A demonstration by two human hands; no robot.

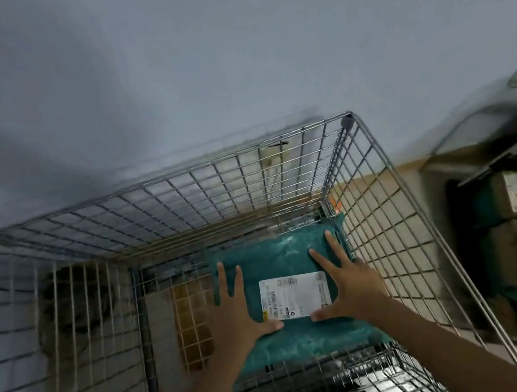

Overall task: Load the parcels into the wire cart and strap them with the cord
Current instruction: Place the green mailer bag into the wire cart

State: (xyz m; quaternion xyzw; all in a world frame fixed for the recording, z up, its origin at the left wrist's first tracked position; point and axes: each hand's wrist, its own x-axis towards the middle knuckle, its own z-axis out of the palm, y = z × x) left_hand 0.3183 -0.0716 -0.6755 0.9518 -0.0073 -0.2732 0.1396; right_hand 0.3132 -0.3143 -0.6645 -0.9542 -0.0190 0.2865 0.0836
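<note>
We press the teal parcel [282, 260] flat with both palms, left hand [236, 313] and right hand [348, 283] spread wide, fingers straight, gripping nothing. It lies inside the wire cart [390, 207], hard against the right wall, long axis running away from us.

White shipping label [295, 296] on teal parcel [282, 260], print blurred, unreadable

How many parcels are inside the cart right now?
1: a teal parcel on the cart floor, right side, under both hands. More wait outside, right.
</note>
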